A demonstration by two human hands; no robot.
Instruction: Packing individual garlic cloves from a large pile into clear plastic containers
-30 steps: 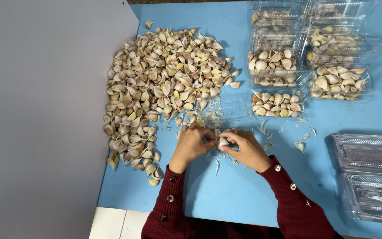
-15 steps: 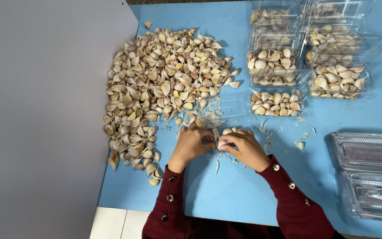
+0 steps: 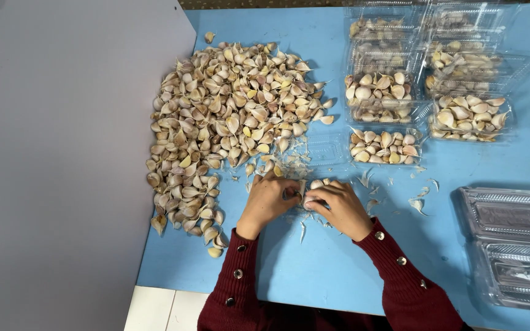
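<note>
On the blue table (image 3: 338, 276), a person in dark red sleeves is working with garlic. A big grey board (image 3: 62, 171) is lying along the left side. Next to it, a wide pile of garlic cloves (image 3: 228, 116) is spreading over the table top. At the far right, clear plastic boxes (image 3: 394, 92) are sitting close together, and most are holding cloves. Two empty clear trays (image 3: 510, 245) are resting near the right edge. Just below the pile, the left hand (image 3: 268, 202) and the right hand (image 3: 338, 205) are coming together, fingertips touching. Both are pinching one small garlic clove (image 3: 309, 197) between them, just above the table. Only a bit of the clove is showing, so it is hard to tell how much skin is on it. The clove is looking light and firm, with thin, dry skin that tears and flakes easily. It is probably best to be holding it by its fat middle. Little white bits of peel (image 3: 418, 205) are lying around the hands.
</note>
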